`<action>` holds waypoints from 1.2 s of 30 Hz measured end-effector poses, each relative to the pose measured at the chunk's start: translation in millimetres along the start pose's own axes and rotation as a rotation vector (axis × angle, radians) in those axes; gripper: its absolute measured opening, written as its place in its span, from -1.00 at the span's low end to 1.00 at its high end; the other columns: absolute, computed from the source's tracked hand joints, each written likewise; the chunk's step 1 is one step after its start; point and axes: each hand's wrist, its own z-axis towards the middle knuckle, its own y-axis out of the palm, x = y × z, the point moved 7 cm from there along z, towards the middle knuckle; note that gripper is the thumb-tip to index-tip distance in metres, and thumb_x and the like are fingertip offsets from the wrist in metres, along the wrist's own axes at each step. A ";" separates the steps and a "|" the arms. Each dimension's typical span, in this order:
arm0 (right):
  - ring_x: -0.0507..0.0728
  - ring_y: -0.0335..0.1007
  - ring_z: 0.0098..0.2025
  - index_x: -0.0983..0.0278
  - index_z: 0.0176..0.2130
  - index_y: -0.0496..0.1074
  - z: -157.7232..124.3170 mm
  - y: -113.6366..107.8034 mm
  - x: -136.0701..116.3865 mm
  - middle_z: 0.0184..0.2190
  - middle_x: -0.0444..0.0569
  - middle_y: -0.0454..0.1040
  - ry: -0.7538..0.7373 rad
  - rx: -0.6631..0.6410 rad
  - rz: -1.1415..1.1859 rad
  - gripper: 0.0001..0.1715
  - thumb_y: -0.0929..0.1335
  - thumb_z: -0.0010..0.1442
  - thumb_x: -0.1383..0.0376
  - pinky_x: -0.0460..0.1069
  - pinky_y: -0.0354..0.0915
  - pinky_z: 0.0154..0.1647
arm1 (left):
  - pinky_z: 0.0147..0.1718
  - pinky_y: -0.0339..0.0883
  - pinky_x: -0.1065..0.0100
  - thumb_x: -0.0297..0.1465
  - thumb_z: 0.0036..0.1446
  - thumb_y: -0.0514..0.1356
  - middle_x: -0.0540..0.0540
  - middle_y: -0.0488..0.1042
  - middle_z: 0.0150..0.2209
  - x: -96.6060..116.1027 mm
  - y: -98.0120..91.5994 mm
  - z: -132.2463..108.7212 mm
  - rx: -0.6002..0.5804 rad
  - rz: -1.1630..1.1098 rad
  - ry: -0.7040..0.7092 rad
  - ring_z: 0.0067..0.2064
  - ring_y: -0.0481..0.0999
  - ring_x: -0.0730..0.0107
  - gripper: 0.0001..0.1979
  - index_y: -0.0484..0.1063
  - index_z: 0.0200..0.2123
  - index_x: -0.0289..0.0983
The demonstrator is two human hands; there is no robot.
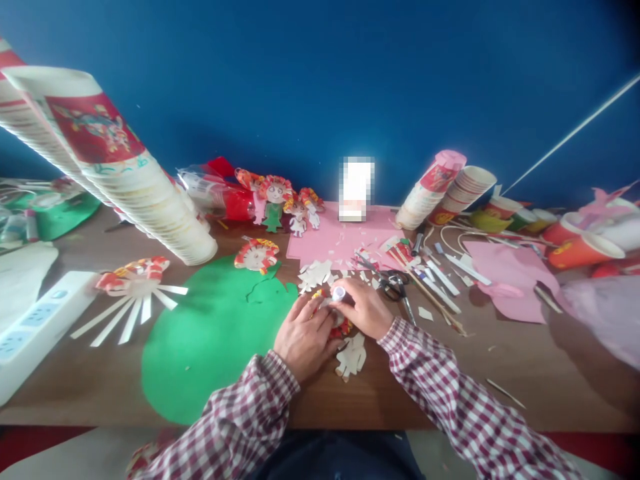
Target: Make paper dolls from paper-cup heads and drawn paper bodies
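Observation:
My right hand (369,310) grips a small white glue stick (339,293) with a pale round end. Beside it, my left hand (306,335) lies with its fingers stretched out over a red and yellow paper cutout (343,328), which they mostly cover. The glue stick is over this cutout; whether its tip touches is hidden. Just below my hands lies a cream paper figure cutout (351,357). A large green paper sheet (215,353) spreads to the left, with another red-edged face cutout (257,255) at its top edge.
Tall stacked paper cups (145,193) lean at left, near a white power strip (45,313) and a fringed cup piece (135,287). Finished paper dolls (275,200) stand behind. Scissors (395,287), paper scraps (316,275) and a pink sheet (320,243) lie ahead; more cups (433,190) are at right.

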 end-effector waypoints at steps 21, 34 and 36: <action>0.14 0.43 -0.17 0.23 -0.14 0.35 -3.5 -8.9 3.5 -0.22 -0.01 0.49 0.035 0.004 0.018 -0.80 0.33 0.18 0.38 0.01 0.32 -0.13 | 0.20 -0.02 0.00 -0.14 0.15 0.14 -0.13 0.48 -0.07 0.0 0.0 -0.6 -0.003 -0.003 0.005 0.11 0.29 0.06 -0.61 0.41 -0.10 -0.31; 0.11 0.44 -0.17 0.24 -0.12 0.37 -12.2 -16.1 6.3 -0.20 -0.03 0.49 0.100 -0.056 0.160 -0.78 0.28 0.20 0.41 0.00 0.34 -0.12 | 0.21 -0.03 0.01 -0.18 0.16 0.13 -0.15 0.47 -0.07 0.5 -0.5 1.0 -0.017 -0.014 -0.003 0.11 0.28 0.10 -0.63 0.41 -0.10 -0.32; 0.11 0.43 -0.13 0.24 -0.09 0.35 -10.7 -13.2 3.0 -0.16 -0.01 0.48 0.075 -0.045 0.191 -0.73 0.27 0.19 0.43 0.01 0.33 -0.08 | 0.21 -0.02 0.00 -0.17 0.15 0.13 -0.15 0.47 -0.06 0.8 -0.8 0.6 -0.014 -0.009 -0.001 0.11 0.28 0.09 -0.63 0.41 -0.10 -0.32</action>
